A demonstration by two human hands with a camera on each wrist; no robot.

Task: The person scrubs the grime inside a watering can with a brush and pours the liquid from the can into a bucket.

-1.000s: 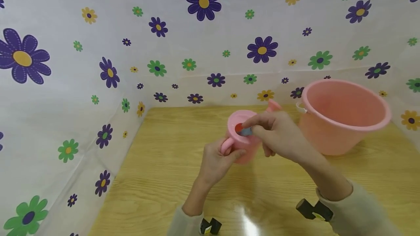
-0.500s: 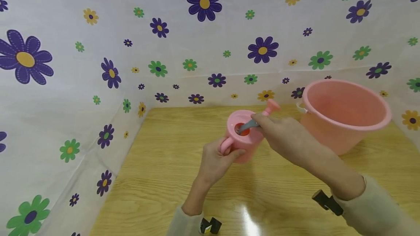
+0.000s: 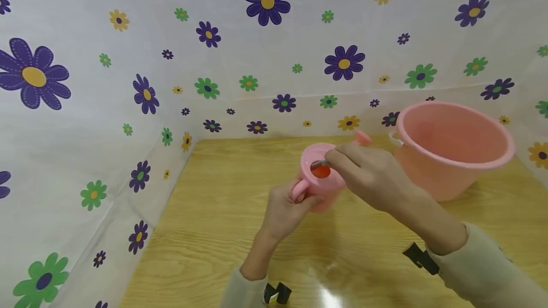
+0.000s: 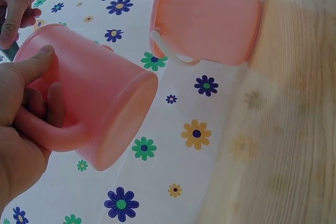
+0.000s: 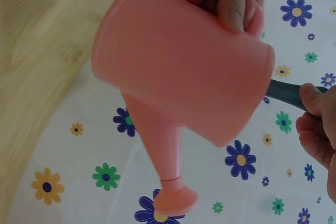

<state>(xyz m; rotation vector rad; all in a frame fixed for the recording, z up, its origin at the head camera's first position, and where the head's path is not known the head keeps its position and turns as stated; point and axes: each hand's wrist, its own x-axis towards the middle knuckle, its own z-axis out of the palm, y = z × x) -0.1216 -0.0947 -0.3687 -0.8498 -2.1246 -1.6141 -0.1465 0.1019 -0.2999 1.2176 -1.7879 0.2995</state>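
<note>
A pink watering can (image 3: 327, 196) is held over the table by my left hand (image 3: 284, 213), whose fingers curl round its handle (image 4: 50, 132); the thumb presses on its side in the left wrist view. My right hand (image 3: 374, 177) pinches a dark blue-green handle (image 5: 286, 92) that reaches into the can's top opening. Its far end is hidden inside the can. Something red (image 3: 321, 171) shows within the opening. The spout with its round head (image 5: 176, 199) points away from my left hand.
A large pink bucket (image 3: 445, 179) with a white handle (image 4: 170, 51) stands at the right rear of the wooden table (image 3: 205, 232). Behind and to the left hangs a white flowered sheet (image 3: 231, 51).
My right hand has shifted about the can's opening, and the tool's visible part there has changed its angle. The left hand keeps its grip on the can, which has barely moved.
</note>
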